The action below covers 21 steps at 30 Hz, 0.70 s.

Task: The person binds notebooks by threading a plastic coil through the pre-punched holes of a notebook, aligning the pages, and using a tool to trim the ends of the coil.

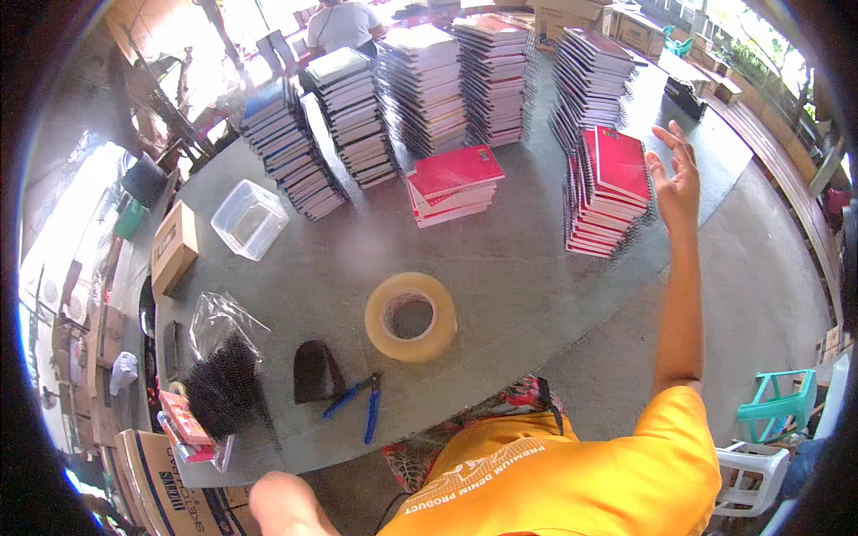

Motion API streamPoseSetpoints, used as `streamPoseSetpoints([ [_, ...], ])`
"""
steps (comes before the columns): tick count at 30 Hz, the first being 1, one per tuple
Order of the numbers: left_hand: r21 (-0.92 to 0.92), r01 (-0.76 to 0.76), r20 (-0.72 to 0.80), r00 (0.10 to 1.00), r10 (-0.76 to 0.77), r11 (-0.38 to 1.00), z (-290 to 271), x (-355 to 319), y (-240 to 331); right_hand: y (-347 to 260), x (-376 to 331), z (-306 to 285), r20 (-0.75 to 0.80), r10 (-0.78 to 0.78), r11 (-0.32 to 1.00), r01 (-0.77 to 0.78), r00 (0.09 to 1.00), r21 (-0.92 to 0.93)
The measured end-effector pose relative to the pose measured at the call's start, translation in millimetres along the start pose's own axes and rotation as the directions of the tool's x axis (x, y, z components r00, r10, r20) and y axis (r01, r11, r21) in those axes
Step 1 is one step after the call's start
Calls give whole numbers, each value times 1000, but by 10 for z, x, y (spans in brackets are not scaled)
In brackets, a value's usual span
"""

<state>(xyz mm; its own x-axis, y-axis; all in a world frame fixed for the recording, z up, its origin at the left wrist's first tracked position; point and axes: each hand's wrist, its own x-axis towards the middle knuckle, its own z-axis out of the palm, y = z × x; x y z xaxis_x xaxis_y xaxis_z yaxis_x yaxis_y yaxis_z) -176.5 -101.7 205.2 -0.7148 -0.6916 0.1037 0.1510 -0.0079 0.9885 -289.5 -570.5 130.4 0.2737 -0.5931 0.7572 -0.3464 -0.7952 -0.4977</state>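
Observation:
My right hand (677, 179) is raised just to the right of a tall stack of red spiral notebooks (618, 170), fingers stretched out and holding nothing. Whether it touches the stack's edge I cannot tell. My left hand is out of view; only a rounded bare part of what seems to be my left arm (288, 502) shows at the lower edge. A shorter pile of red notebooks (458, 174) lies left of that stack. Nearer to me are a large roll of clear tape (380, 332), blue-handled pliers (373, 413) and a dark curved piece (315, 373).
Several tall notebook stacks (418, 94) line the table's (527, 295) far side, another (590, 85) behind the red ones. At left are a clear plastic box (248, 221), a cardboard box (175, 246) and black binding coils (223, 389). Stools (776, 406) stand at right; a person (342, 29) is beyond.

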Motion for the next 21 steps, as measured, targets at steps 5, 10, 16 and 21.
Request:
streamPoseSetpoints([
  [5,587,255,68,930,-361,768,44,1,74,-639,-111,-20,68,-219,973,213,973,85],
  [10,623,317,-51,929,-367,715,104,41,314,-928,-236,125,189,-333,935,298,924,192],
  [16,487,445,-245,895,-372,751,213,-8,179,-1068,-416,398,325,-353,910,242,877,336],
  [21,508,238,-195,968,-158,828,121,-101,-10,-1095,-475,547,375,-336,911,196,864,363],
])
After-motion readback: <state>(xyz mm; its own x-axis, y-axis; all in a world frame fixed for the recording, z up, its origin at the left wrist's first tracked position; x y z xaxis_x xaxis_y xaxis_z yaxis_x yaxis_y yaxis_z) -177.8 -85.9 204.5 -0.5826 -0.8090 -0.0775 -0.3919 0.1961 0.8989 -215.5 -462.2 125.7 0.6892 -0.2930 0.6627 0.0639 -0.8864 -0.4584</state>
